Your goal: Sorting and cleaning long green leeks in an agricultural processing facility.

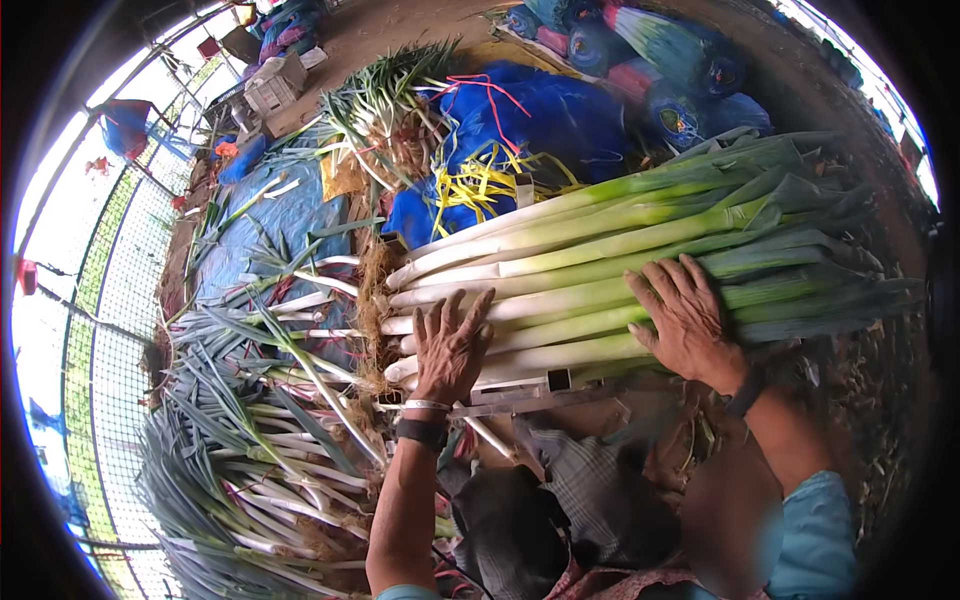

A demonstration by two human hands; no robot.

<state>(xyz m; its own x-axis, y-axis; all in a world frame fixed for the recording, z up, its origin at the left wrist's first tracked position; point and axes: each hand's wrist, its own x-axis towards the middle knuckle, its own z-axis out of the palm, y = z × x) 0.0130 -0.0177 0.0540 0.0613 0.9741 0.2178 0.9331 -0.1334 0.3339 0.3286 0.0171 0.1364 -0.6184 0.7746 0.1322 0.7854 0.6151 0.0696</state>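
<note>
Several long leeks lie side by side on a metal frame before me, roots to the left and dark green leaves to the right. My left hand rests on the white stalks near the root end, fingers spread. Across the green part lies my right hand, also spread and flat on top. Neither hand is closed round a stalk. Fibrous roots hang at the left ends of the leeks. Beyond the bundle, a tangle of yellow ties lies on blue plastic sheeting.
Loose smaller leeks are heaped at left, with more beyond. Red ties lie on the blue sheeting. Wrapped bundles are stacked at the upper right. A plastic crate stands at upper left, near a mesh fence.
</note>
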